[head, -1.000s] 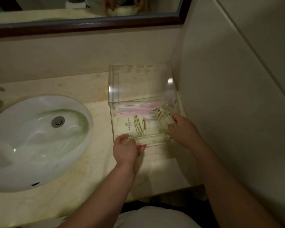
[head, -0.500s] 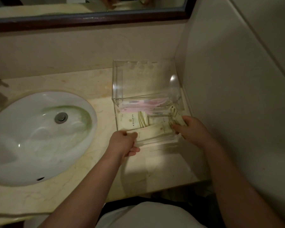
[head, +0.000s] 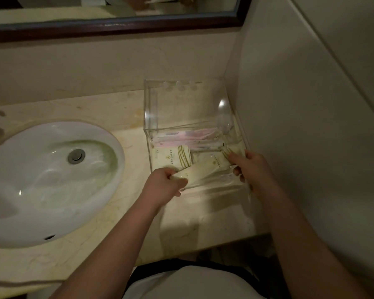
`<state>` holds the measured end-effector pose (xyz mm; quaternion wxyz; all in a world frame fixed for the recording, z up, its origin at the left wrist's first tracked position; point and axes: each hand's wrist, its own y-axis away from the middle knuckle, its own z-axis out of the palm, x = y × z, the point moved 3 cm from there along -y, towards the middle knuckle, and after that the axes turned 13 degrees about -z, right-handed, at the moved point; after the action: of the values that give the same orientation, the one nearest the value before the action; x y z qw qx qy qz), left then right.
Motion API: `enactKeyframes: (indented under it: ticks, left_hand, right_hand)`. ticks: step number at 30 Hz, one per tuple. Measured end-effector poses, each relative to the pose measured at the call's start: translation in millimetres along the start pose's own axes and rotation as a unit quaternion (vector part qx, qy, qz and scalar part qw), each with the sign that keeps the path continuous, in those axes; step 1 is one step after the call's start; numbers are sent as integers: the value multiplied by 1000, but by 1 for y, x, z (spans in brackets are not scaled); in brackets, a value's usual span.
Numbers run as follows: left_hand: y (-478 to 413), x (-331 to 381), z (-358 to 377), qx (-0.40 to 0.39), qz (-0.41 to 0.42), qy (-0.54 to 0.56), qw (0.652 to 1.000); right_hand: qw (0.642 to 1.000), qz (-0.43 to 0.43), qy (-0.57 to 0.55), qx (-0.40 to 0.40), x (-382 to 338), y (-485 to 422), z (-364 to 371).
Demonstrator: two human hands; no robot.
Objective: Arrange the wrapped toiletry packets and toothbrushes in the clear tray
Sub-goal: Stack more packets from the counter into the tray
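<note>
A clear acrylic tray (head: 151,108) stands on the marble counter against the right wall. Pink wrapped toothbrushes (head: 181,135) lie across its back part. In front of them lies a cream packet with gold stripes (head: 171,157). A long cream wrapped packet (head: 203,169) slants across the tray's front. My left hand (head: 164,186) pinches its left end at the front left corner. My right hand (head: 251,169) holds its right end and grips the tray's front right edge, hiding a striped packet partly behind the fingers.
A white oval sink (head: 50,180) with a metal drain fills the counter's left side. A dark-framed mirror (head: 117,24) runs above the backsplash. The tiled wall (head: 311,126) closes the right side. The counter's front edge is near my body.
The long cream packet has settled lower across the tray's front. My left hand has shifted slightly along its left end. My right hand has stayed at the front right corner.
</note>
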<state>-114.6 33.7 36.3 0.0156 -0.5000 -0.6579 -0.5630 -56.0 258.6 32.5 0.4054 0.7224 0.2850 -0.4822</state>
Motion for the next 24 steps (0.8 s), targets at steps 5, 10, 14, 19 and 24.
enactKeyframes:
  ticks: [5, 10, 14, 19, 24]
  left_hand:
    - [9, 5, 16, -87, -19, 66, 994]
    - [17, 1, 36, -124, -34, 122, 984]
    - [20, 0, 30, -145, 2, 39, 989]
    - [22, -4, 30, -143, -11, 80, 986]
    - [18, -10, 21, -137, -35, 58, 988]
  right_hand:
    - [986, 23, -163, 34, -9, 12, 15]
    - [995, 24, -94, -11, 4, 42, 40]
    - [996, 31, -80, 23, 7, 41, 30]
    - [990, 68, -118, 24, 12, 45, 32]
    - [977, 95, -176, 69, 16, 43, 31]
